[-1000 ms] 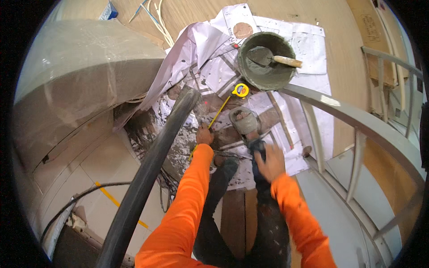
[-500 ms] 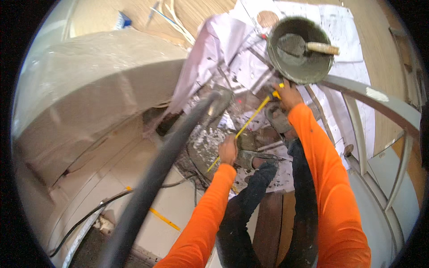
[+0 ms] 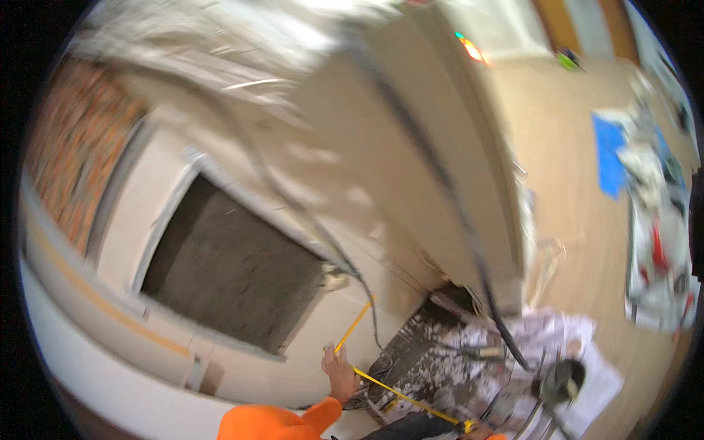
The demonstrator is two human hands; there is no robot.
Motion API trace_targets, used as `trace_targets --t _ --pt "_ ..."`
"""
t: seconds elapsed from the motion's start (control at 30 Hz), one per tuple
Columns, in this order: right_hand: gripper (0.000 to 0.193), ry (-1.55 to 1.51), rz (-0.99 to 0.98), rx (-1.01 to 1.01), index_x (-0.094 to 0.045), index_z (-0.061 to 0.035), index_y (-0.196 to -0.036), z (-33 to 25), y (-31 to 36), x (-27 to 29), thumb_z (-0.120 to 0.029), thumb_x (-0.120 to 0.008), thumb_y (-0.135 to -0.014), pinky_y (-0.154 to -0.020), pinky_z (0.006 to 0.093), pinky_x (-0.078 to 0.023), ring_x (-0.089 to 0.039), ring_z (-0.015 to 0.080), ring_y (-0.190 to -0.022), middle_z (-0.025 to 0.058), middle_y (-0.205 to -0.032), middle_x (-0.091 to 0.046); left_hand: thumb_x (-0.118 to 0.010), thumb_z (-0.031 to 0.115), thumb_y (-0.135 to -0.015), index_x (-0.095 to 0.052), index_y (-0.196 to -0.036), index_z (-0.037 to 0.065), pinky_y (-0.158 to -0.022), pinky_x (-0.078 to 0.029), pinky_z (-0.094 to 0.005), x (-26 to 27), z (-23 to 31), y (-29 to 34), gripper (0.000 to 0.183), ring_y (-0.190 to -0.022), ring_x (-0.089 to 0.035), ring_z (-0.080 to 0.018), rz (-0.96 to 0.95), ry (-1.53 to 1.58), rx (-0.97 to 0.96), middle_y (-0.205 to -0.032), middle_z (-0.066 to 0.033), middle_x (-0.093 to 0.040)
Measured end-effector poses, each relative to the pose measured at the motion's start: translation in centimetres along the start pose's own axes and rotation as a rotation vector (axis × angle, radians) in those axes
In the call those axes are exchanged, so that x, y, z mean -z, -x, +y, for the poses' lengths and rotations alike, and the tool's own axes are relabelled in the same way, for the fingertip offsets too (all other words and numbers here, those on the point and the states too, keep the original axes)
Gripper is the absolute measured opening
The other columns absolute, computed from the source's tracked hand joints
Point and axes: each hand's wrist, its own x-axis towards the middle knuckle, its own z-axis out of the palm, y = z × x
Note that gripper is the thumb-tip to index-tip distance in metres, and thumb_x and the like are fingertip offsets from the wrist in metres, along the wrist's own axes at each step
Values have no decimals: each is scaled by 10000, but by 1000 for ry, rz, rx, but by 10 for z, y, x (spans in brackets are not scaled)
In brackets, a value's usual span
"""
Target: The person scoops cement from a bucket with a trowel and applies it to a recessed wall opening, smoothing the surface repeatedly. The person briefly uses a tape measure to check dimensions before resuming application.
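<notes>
A yellow tape measure is in my right hand, low in the picture and partly cut off by the lower edge. Its yellow blade runs out taut to the left, up to my left hand. That hand closes on the blade near its end, with fingers pointing upward; motion blurs the exact grip. Just above those fingertips a yellow-orange strip lies along the pale panel.
A dark rectangular opening sits in the pale panel, with brickwork farther left. Dark cable crosses the view. A mortar bucket stands on stained white sheeting. Tools and bags lie at the right.
The view has swung left, bringing the opening and brickwork in. My left hand has moved away from the stained sheeting to beside the pale panel. The tape measure remains in my right hand.
</notes>
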Motion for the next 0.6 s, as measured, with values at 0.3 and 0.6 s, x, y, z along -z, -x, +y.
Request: trace_targets --t 0.3,0.6 --pt "979 -462 -900 81 -123 -47 -1614 -286 22 23 -442 -721 -946 -976 450 -551 -555 320 -1300 156 -1542 -419 -675 303 -976 -389 -1573 45 -1251 -224 -507 141 -110 26 711 -1504 -280 -462 115 887 458 -1608 -261 -322" --pt "982 -204 -1237 77 -44 24 -1597 -381 62 -3 -548 -602 -1026 -922 366 -582 -657 265 -1150 183 -1554 -423 -534 407 -1106 -605 -1403 17 -1063 -448 -348 144 34 153 495 -1297 -534 -211 -6 1858 912 -1421 -105 -583"
